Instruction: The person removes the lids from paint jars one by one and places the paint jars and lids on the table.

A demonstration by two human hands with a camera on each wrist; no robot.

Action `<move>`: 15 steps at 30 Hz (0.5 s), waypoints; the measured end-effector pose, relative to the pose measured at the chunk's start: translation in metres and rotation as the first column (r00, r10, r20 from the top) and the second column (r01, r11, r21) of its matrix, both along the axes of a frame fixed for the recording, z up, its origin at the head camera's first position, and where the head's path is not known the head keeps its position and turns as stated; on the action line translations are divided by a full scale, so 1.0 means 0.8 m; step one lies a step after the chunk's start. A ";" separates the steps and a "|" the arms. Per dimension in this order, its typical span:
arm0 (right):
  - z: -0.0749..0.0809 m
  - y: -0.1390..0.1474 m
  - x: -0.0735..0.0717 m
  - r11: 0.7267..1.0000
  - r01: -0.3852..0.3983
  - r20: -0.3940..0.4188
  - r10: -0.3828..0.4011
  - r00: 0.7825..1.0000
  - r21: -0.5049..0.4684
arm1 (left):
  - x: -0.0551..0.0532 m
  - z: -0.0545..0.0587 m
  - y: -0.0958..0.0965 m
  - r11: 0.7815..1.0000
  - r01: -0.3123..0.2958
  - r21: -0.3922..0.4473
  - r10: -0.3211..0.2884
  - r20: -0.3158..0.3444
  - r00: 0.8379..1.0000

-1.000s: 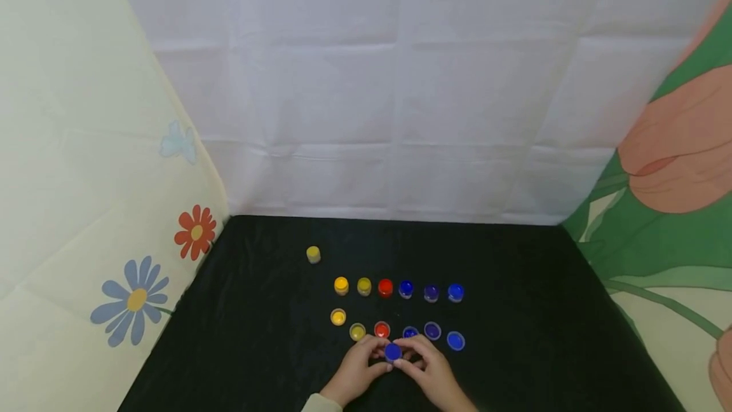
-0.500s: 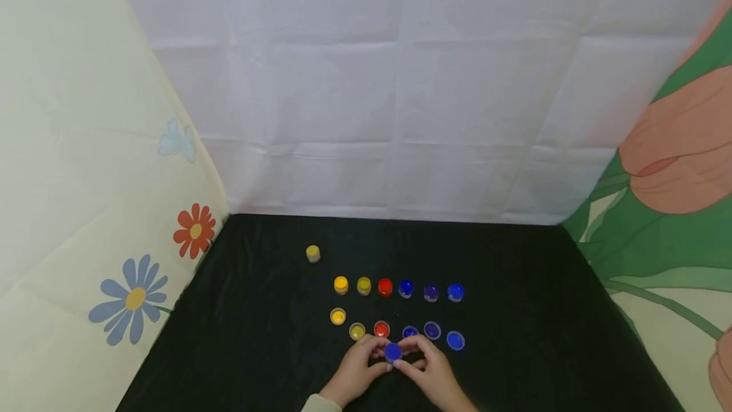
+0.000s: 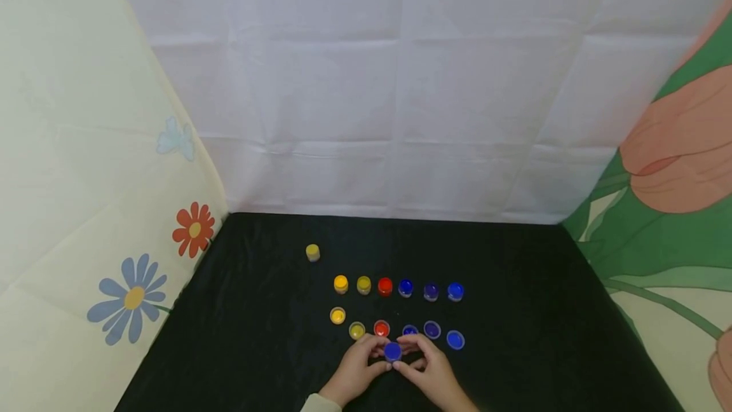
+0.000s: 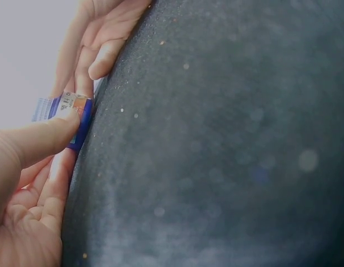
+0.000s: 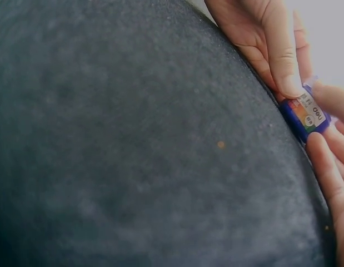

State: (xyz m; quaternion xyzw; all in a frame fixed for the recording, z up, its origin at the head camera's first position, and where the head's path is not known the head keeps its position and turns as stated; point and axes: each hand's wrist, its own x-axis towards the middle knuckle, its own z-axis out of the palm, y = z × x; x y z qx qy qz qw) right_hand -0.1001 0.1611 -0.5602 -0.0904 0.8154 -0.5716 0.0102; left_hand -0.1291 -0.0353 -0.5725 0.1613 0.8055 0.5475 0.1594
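A small blue paint jar point(image 3: 393, 351) with a printed label is held between both hands at the front middle of the black cloth. My left hand point(image 3: 354, 367) pinches it from the left, thumb at the near side. My right hand point(image 3: 431, 370) grips it from the right, its thumb also at the near side. The left wrist view shows the left thumb pressed on the label of the jar point(image 4: 83, 125), with a ridged rim facing away from the cloth. In the right wrist view, fingers of both hands surround the jar point(image 5: 310, 114).
Beyond the hands stands a row of small paint jars, among them a red one point(image 3: 386, 287). Nearer lies a row of round lids in matching colours, including a yellow one point(image 3: 338, 315); the hands border several. A yellow-topped jar point(image 3: 312, 253) stands apart at back left.
Hardly anything differs: both hands stay around the blue jar in the same spot, with only slight finger shifts. The view has drifted a little.
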 end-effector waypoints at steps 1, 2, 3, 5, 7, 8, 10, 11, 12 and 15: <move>0.001 -0.001 0.000 1.000 0.013 0.019 -0.013 1.000 0.002 | 0.000 0.000 0.000 1.000 0.000 0.000 0.000 0.000 1.000; 0.001 -0.001 0.000 1.000 0.025 0.038 -0.025 0.999 0.001 | 0.000 0.000 0.000 1.000 -0.001 0.000 0.001 0.001 1.000; 0.002 -0.002 0.000 0.999 0.034 0.054 -0.034 0.998 0.003 | 0.000 0.000 0.000 1.000 0.000 0.000 0.000 0.002 1.000; 0.004 -0.002 0.000 0.999 0.046 0.073 -0.047 0.996 0.010 | 0.000 0.001 0.000 1.000 -0.001 0.003 0.001 0.008 1.000; 0.004 -0.003 0.000 0.999 0.049 0.076 -0.050 0.996 0.011 | 0.000 0.002 0.000 1.000 -0.001 0.005 0.001 0.015 1.000; 0.004 -0.002 0.000 0.999 0.047 0.072 -0.048 0.996 0.011 | -0.001 0.002 0.000 1.000 -0.001 0.005 0.001 0.019 1.000; 0.004 -0.002 0.000 0.999 0.039 0.056 -0.039 0.998 0.014 | -0.001 0.003 0.000 1.000 -0.002 0.002 0.002 0.026 1.000; 0.004 -0.002 0.000 0.999 0.033 0.048 -0.034 0.998 0.014 | -0.001 0.003 0.000 1.000 -0.002 0.001 0.002 0.029 1.000; 0.004 -0.002 0.000 1.000 0.026 0.040 -0.026 0.999 0.013 | -0.001 0.003 0.000 1.000 -0.003 -0.002 0.003 0.031 1.000; 0.003 -0.001 0.001 1.000 0.001 -0.002 -0.001 1.000 0.018 | -0.001 0.003 0.000 1.000 -0.004 -0.008 0.004 0.033 0.999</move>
